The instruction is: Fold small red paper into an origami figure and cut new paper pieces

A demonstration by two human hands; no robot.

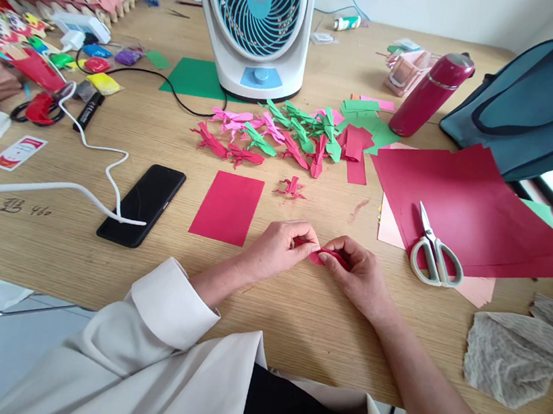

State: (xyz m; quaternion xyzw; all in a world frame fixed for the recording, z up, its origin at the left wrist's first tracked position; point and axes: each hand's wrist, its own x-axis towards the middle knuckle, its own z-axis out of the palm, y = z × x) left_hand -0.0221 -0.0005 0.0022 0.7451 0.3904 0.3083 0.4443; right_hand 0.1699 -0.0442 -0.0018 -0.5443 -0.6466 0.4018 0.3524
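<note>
I seem to be partway through folding the small piece of red paper, which is on my side of the desk fan and a little to its right. My left hand and right hand are both closed in a thumb-and-finger pinch on it. I judge the next move calls for lining up the edges and pressing the crease firmly, without twisting or tearing the paper.

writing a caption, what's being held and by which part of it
A small folded strip of red paper, pinched along its upper edge between the left hand and right hand.
</note>
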